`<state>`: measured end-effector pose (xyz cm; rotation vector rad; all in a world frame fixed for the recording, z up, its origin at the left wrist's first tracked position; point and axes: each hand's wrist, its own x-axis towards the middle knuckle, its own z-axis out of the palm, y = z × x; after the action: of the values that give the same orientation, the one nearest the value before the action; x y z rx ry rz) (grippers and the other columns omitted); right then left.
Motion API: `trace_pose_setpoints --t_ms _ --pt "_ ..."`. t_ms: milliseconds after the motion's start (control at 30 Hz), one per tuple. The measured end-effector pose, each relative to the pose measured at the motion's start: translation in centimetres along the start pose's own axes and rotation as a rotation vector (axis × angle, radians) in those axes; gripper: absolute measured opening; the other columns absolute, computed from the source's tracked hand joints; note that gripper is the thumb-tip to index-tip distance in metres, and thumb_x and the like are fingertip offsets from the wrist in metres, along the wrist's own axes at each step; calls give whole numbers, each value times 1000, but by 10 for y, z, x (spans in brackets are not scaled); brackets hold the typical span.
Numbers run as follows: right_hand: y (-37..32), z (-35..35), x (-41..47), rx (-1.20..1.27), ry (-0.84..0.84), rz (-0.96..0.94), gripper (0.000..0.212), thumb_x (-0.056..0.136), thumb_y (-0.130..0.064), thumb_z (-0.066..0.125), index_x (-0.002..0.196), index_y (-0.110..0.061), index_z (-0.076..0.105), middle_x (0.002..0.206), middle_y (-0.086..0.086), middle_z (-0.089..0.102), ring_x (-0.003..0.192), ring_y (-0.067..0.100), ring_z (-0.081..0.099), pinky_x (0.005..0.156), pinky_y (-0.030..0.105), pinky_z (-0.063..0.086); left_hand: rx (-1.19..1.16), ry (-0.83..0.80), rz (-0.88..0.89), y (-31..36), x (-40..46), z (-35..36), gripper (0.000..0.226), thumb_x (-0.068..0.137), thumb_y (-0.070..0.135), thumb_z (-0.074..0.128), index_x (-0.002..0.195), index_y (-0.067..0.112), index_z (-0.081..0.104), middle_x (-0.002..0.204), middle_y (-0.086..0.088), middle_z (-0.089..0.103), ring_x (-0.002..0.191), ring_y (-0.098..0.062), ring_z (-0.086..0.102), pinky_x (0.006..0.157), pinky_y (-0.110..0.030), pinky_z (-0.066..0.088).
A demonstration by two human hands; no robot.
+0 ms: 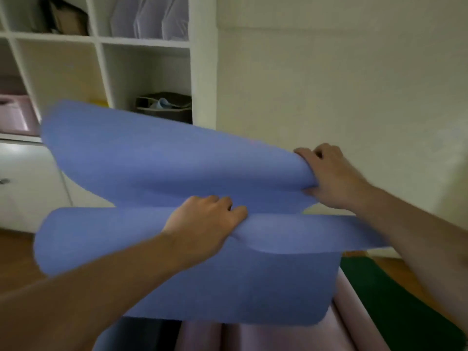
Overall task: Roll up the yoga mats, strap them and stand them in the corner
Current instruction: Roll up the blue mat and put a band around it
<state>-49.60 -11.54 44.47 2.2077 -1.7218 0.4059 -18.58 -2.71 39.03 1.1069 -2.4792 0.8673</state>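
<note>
Up in the air at the middle of the view, a blue yoga mat (157,158) is held off the floor by both hands, loosely folded over itself rather than rolled. The left hand (202,226) grips a fold of it near the centre; its fingers (228,203) are curled over the top of the fold, with the rest of the mat hanging down below the hand toward the near edge. The right hand (329,176) grips the mat farther away and to the right, where the sheet bunches into a rounded bend; its fingers are curled round that bend with the thumb underneath. A broad flap of the mat spreads out to the left from the right hand, in front of the shelf unit.

Below the hanging mat, at the near edge, lies a pink yoga mat (253,335) on the floor, partly covered from view by the blue one. Just beside it on the right lies a dark green yoga mat (395,300), flat on the wooden floor (15,252).

On the far left stands a white cube shelf unit (101,41) with a dark basket (164,107) in one compartment and a pink box (12,112) at the left edge. A plain cream wall (329,72) fills the far right.
</note>
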Motion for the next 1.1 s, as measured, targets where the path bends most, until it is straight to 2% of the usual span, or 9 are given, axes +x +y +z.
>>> trace_pose_setpoints --t_ms 100,233,300,433,633,700,800,967,1100 --pt "-42 21 -31 128 -144 27 105 84 -58 78 163 -20 20 151 8 24 145 33 27 122 48 29 -67 -71 -15 12 -29 31 54 48 12 91 92 21 61 70 -2 56 53 -27 58 44 -31 25" --pt "-121 28 -102 506 -511 -153 107 71 -94 60 157 -38 29 150 -17 34 136 9 41 113 41 42 -164 -203 -86 37 -62 55 42 82 20 74 119 22 54 98 -4 64 85 -29 66 59 -37 37" --pt "-147 50 -135 351 -608 -279 90 81 -73 74 152 -37 31 142 -15 41 124 11 49 103 37 48 -235 -294 -133 47 -76 62 40 95 23 58 134 25 51 114 -3 61 99 -29 64 69 -39 41" --pt "-151 99 -154 224 -446 -338 44 93 -23 64 131 -32 44 121 -5 54 100 21 61 81 40 53 -495 -362 -243 51 -101 72 44 87 40 66 125 30 46 114 7 53 92 -20 61 68 -34 42" --pt "-136 120 -134 444 -464 -117 22 96 -29 74 84 -30 55 82 -11 60 75 8 57 67 34 51 -456 -418 -373 18 -126 77 18 99 53 56 102 37 48 105 13 53 89 -13 54 75 -33 46" --pt "-141 129 -133 264 -332 -124 22 94 -35 74 86 -26 56 80 -8 63 72 13 58 58 35 45 -402 -455 -451 6 -132 86 25 102 58 50 98 35 59 101 12 64 89 -12 59 73 -31 45" --pt "-151 150 -140 198 -136 -163 22 82 -9 76 84 -22 59 76 -3 62 66 22 59 54 30 30 -427 -478 -528 -9 -138 96 37 99 64 52 89 31 66 87 10 67 83 -13 62 66 -32 46" --pt "-163 162 -131 294 -316 -130 14 109 -21 46 96 -26 45 97 -2 62 87 22 59 71 38 41 -659 -577 -619 -25 -137 101 39 96 71 51 88 36 64 86 13 69 78 -6 62 69 -32 52" --pt "-164 166 -125 258 -371 -136 16 109 -20 44 94 -26 42 87 -2 60 81 26 58 69 41 41 -249 -541 -530 -8 -130 105 31 110 53 35 106 33 58 99 8 64 90 -17 62 70 -33 44"
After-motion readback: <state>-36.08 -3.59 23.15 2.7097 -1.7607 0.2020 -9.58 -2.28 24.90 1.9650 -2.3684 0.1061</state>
